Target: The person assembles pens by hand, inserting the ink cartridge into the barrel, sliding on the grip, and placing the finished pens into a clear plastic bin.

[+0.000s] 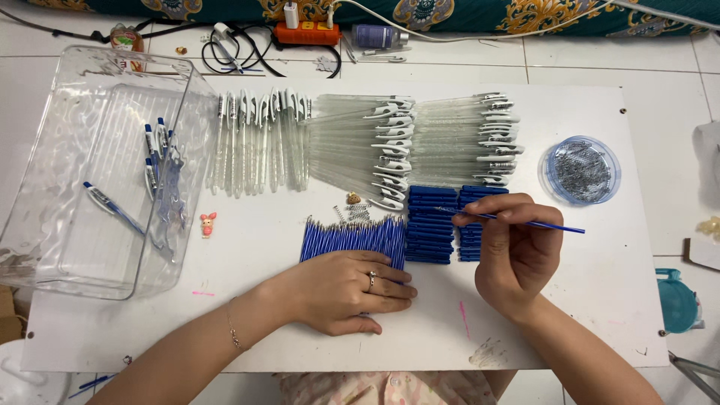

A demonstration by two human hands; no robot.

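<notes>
My right hand (514, 251) pinches a thin blue pen refill (555, 226) that points right, just above a stack of blue pen grips (431, 225). My left hand (341, 292) lies flat on the white board (225, 300), fingertips on the near ends of a row of blue refills (349, 236). A few small metal springs (358, 213) lie behind that row. Rows of clear pen barrels with white clips (360, 150) fan across the back of the board.
A clear plastic bin (67, 247) at the left holds several finished blue-and-white pens (154, 157). A round blue-rimmed dish of springs (581, 170) sits at the right. A small pink figurine (208, 223) lies near the bin. An orange power strip (306, 32) and cables sit behind the board.
</notes>
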